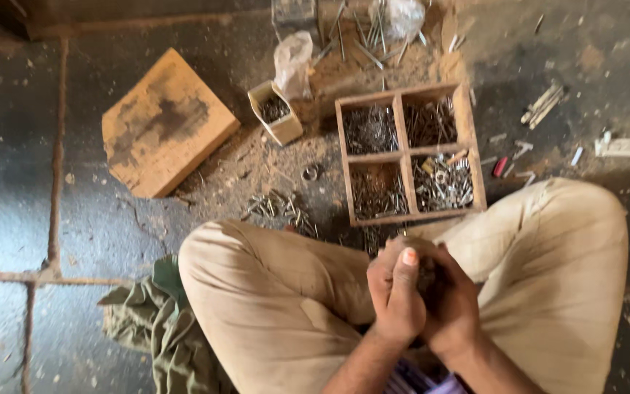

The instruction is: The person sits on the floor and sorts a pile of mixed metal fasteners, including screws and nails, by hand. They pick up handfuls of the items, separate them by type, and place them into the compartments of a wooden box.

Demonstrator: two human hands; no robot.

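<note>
Bare forearms, no sleeves in view — loose khaki trousers point(278, 306), creased at the knees — one pale thumbnail.

The item under handling is a small dark clump of metal pieces point(429, 276), seemingly nails or similar fasteners, though most of it is hidden and the exact kind cannot be confirmed. It sits enclosed between the two hands, above the lap of the seated person and in front of the crossed knees. The left hand point(395, 292) wraps it from one side, thumb upright across the front; the right hand point(452, 299) closes against it from the other. Only a narrow dark strip shows in the gap between the fingers. Its orientation cannot be determined.
</note>
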